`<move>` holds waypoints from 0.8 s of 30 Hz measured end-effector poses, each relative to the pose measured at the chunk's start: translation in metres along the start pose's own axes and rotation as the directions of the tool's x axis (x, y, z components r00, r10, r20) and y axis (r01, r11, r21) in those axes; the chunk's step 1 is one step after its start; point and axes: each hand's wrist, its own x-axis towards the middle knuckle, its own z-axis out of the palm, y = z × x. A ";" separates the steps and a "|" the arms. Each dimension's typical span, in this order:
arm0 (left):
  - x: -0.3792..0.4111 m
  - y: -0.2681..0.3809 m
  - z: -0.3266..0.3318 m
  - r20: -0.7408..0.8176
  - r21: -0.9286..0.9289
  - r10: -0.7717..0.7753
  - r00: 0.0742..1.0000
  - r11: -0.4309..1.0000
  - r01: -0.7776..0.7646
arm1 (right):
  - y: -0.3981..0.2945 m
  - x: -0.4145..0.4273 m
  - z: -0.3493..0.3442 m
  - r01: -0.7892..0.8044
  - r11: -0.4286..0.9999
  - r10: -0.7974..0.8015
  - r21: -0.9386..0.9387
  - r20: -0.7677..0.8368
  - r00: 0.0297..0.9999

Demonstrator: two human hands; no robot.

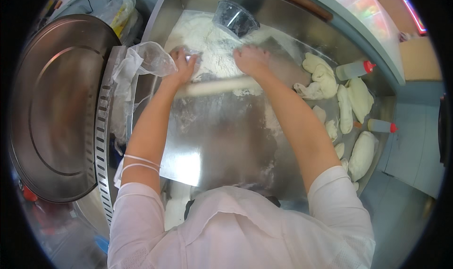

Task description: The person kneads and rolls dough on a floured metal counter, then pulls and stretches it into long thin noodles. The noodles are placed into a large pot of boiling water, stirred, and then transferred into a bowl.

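Observation:
Both my arms reach out over a floured stainless steel worktop [226,127]. My left hand [183,66] is beside a heap of white flour [212,45]; something small, clear and shiny lies at its fingertips, and whether it is held cannot be told. My right hand [252,60] is blurred at the flour's right edge, its fingers curled; what is under them is hidden. A pale rolling pin [216,87] lies crosswise just nearer to me than both hands. Beyond them a clear plastic tub [236,18] stands tilted in the flour.
Several lumps of pale dough [359,99] lie along the right side, with two red-capped squeeze bottles [350,71] by the right wall. A clear plastic bag [154,58] hangs over the left edge. Left of the worktop is a large round metal lid [63,109].

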 end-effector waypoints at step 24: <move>-0.342 0.162 -0.029 0.201 -0.077 0.304 0.931 0.953 -0.294 | 0.007 -0.317 0.012 0.230 0.973 -0.222 -0.036 0.145 0.964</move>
